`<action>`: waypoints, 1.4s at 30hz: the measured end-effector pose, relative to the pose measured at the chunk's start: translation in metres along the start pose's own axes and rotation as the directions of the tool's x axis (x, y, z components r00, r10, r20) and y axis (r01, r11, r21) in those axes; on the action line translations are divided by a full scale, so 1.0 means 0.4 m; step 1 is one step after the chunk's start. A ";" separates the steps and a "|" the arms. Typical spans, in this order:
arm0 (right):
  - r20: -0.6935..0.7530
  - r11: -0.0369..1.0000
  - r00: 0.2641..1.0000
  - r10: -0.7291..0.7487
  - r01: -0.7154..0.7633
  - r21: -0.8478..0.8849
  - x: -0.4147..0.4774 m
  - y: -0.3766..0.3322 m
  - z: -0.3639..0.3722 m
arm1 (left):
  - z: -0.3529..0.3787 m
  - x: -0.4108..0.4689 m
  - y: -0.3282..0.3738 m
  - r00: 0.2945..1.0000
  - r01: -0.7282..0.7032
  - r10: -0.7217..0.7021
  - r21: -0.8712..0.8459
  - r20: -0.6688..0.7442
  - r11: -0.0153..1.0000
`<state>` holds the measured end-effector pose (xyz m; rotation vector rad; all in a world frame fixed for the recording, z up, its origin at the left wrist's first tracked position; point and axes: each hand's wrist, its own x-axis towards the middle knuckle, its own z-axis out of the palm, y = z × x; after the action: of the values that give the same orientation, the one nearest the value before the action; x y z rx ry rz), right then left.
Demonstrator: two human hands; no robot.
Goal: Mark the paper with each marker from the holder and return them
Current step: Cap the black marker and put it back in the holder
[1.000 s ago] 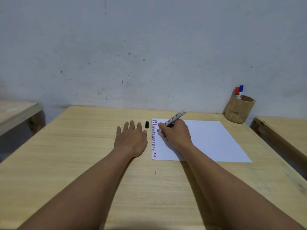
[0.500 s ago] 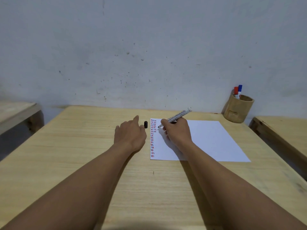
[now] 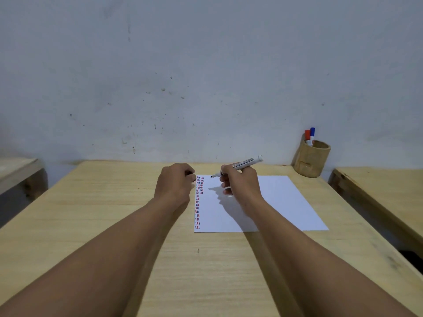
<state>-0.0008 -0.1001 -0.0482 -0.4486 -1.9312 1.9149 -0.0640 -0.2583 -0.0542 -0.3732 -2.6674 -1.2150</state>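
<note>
The right hand [image 3: 240, 181] grips an uncapped marker [image 3: 242, 165], its dark tip raised just above the top left part of the paper [image 3: 281, 202]. The left hand [image 3: 175, 186] is curled closed beside the sheet's left edge, with something small and dark showing between its fingertips (too hidden to name). A column of short red, blue and black dashes [image 3: 198, 202] runs down the paper's left margin. On the table [image 3: 91, 225], well to the right, a bamboo holder [image 3: 312, 161] keeps a red marker [image 3: 307, 135] and a blue marker [image 3: 312, 132].

Wooden table [image 3: 91, 225] carries white paper [image 3: 286, 202], bamboo holder [image 3: 312, 161] at far right corner.
</note>
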 end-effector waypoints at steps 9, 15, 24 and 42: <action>-0.006 0.978 0.999 0.041 -0.039 0.205 -0.034 -0.076 -0.036 | -0.017 -0.014 0.119 0.983 0.182 -0.162 -0.512 0.084 0.839; -0.002 0.960 0.999 0.045 -0.043 0.277 -0.054 -0.118 -0.063 | -0.024 -0.043 0.176 0.971 0.235 -0.160 -0.612 0.177 0.755; 0.037 0.896 0.993 0.115 -0.120 0.429 -0.079 -0.145 -0.092 | -0.028 -0.059 0.231 0.962 0.269 -0.144 -0.704 0.233 0.657; -0.150 0.990 0.979 -0.142 0.141 -0.019 -0.080 -0.175 -0.124 | -0.004 -0.080 0.352 0.974 -0.222 0.179 -0.399 -0.143 0.890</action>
<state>0.0540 -0.0733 0.0203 -0.4330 -1.8239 1.7332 0.0089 -0.1750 0.0384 -0.6126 -2.2048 -1.6757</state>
